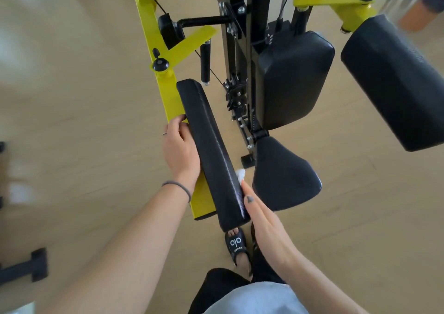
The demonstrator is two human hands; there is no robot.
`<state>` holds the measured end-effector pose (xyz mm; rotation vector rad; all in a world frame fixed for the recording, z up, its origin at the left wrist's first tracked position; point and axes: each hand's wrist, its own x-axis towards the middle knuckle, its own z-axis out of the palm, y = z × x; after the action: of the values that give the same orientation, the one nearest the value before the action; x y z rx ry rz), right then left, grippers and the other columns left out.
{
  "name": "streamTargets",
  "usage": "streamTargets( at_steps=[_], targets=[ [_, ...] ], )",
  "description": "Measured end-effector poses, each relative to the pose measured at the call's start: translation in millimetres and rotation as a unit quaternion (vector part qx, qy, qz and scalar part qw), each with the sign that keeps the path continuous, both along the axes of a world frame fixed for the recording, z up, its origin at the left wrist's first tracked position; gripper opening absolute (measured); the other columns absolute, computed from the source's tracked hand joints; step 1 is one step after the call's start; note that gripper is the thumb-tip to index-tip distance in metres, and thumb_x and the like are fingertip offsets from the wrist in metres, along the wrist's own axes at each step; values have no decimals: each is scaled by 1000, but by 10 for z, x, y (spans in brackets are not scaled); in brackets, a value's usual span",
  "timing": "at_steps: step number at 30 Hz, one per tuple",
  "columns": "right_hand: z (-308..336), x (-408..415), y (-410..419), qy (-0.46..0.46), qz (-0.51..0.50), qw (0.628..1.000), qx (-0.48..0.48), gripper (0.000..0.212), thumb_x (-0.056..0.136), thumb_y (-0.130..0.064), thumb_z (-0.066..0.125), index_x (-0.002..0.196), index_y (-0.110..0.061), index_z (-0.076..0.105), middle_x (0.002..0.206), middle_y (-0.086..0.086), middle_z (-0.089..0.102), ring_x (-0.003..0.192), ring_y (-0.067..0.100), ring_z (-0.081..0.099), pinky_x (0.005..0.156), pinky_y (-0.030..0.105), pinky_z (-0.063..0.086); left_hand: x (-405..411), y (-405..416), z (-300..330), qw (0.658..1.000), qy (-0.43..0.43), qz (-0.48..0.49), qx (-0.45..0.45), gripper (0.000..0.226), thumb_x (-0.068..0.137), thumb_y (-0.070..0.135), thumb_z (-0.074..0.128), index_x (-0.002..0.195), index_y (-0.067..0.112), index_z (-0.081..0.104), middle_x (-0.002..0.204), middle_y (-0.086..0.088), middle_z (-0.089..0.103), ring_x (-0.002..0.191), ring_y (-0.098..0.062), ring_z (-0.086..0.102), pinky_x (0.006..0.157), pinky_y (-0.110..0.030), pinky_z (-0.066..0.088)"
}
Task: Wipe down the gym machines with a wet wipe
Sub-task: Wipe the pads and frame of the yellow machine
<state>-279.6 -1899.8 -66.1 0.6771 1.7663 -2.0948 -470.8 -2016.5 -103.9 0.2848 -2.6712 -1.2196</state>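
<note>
A long black arm pad (pixel 211 145) is bolted to the yellow arm (pixel 165 92) of a gym machine. My left hand (pixel 180 150) holds the pad's left edge, fingers curled round it. My right hand (pixel 262 220) lies along the pad's right side near its lower end. It presses a white wet wipe (pixel 241 173) against the pad; only a small bunched bit of the wipe shows past my fingertips. How the right fingers lie behind the pad is hidden.
A black seat (pixel 286 174) sits just right of the pad, with a back pad (pixel 293 78) above it. Another big black pad (pixel 394 80) hangs at the right. The black frame and cables (pixel 240 49) run up the middle. My sandalled foot (pixel 236 244) stands on the wood floor (pixel 84 97).
</note>
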Motion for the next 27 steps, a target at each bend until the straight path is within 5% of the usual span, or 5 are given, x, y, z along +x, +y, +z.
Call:
streamTargets(
  at_steps=[4,15,18,21,27],
  targets=[
    [-23,-338,108,50,58,997,1,36,106,-53,37,141,-63,36,148,-36,43,141,-8,37,110,11,35,-184,152,165,972,-129,95,172,29,102,31,36,106,15,61,104,-2,65,99,-24,58,92,-39,49],
    [-146,-29,205,206,178,950,153,46,110,-38,33,156,-40,31,167,-27,6,153,-5,5,123,22,14,-166,394,244,991,-83,108,14,26,105,33,36,91,15,47,94,-5,58,94,-32,51,73,-35,30],
    [-181,-513,240,170,155,968,101,44,111,-36,34,153,-48,32,163,-32,15,147,-14,14,119,13,17,-158,386,238,991,-80,106,3,27,105,33,34,90,15,48,95,-8,60,95,-33,52,72,-35,30],
    [-265,-944,286,95,97,991,16,43,109,-42,35,151,-50,34,157,-32,31,145,-11,26,125,29,21,-170,378,239,991,-85,106,0,27,105,35,33,92,16,48,97,-8,61,96,-32,53,73,-35,31],
    [-468,-363,211,74,65,990,-100,41,103,-53,40,143,-59,40,151,-31,41,147,0,32,123,31,24,-180,403,243,989,-94,102,-51,29,104,41,32,94,18,47,93,-6,59,90,-32,52,68,-40,36]
  ],
)
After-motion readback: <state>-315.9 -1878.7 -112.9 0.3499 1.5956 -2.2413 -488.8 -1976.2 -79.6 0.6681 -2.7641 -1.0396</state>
